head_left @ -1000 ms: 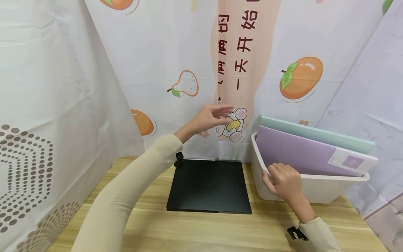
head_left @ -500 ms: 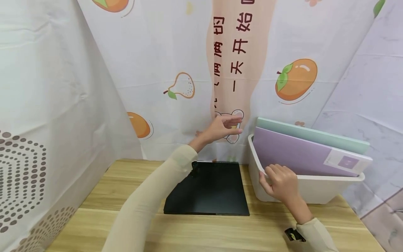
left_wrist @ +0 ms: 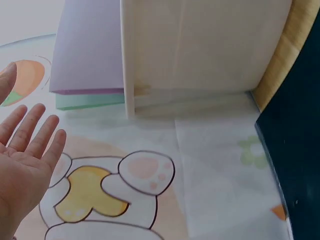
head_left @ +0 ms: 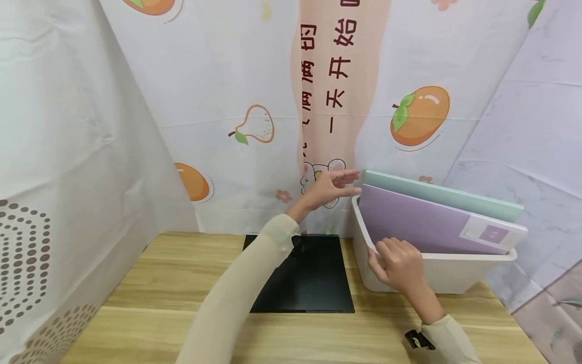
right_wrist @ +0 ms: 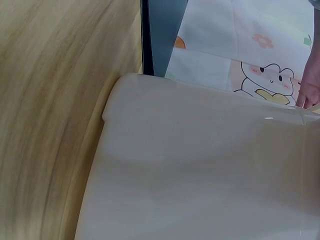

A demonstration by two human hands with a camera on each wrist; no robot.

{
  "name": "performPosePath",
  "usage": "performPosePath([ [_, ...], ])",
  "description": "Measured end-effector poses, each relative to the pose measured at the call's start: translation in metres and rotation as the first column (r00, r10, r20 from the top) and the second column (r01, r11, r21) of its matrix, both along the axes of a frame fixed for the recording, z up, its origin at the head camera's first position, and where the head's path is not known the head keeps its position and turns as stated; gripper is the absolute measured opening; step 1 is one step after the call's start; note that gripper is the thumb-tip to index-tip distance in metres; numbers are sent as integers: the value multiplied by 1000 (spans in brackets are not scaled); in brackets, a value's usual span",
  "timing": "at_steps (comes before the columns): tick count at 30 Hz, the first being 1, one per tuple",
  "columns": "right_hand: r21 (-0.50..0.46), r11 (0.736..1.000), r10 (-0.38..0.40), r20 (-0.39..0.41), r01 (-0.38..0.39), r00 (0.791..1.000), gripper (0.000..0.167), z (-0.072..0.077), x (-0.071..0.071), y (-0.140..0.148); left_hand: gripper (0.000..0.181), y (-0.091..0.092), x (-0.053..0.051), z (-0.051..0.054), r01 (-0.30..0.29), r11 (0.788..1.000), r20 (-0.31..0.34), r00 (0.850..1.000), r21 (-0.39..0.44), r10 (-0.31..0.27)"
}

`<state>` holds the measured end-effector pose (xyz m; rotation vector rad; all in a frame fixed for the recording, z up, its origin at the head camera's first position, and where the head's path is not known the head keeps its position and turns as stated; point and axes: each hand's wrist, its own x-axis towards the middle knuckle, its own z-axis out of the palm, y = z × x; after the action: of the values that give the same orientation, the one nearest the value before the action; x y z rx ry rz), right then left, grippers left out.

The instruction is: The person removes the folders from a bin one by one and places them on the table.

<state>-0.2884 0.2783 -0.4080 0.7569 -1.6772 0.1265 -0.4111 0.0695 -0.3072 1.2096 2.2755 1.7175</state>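
Observation:
My left hand [head_left: 329,188] reaches toward the left end of the white bin [head_left: 447,275], its fingers extended and holding nothing. In the left wrist view that hand [left_wrist: 25,165] is spread near a purple file box [left_wrist: 90,50]. My right hand [head_left: 400,265] grips the bin's front rim with curled fingers. Inside the bin, the purple file box [head_left: 409,217] leans in front of a mint green one [head_left: 445,192], both sticking up above the rim. The right wrist view is mostly filled by the bin's wall [right_wrist: 200,165]; the right hand is out of sight there.
A flat black rectangular panel [head_left: 318,288] lies on the wooden table [head_left: 291,338] left of the bin, partly behind my left sleeve. A fruit-printed curtain [head_left: 218,76] hangs along the back, with a dotted white sheet [head_left: 59,151] on the left.
My left hand has moved right and slightly down, up close to the file boxes' left end. My right hand keeps its grip on the bin rim. The head view has shifted slightly.

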Motion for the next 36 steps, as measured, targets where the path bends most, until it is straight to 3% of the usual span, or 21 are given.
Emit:
performPosePath([
  [6, 7, 1000, -9, 3, 9, 1000, 37, -1, 1, -1, 57, 12, -3, -8, 11, 999, 37, 999, 32, -12],
  [23, 9, 1000, -22, 11, 21, 1000, 35, -2, 0, -1, 48, 33, -14, -23, -57, 997, 87, 995, 52, 53],
  [36, 9, 1000, -28, 5, 28, 1000, 37, -3, -1, -2, 38, 38, -17, -30, -47, 998, 66, 997, 43, 44],
])
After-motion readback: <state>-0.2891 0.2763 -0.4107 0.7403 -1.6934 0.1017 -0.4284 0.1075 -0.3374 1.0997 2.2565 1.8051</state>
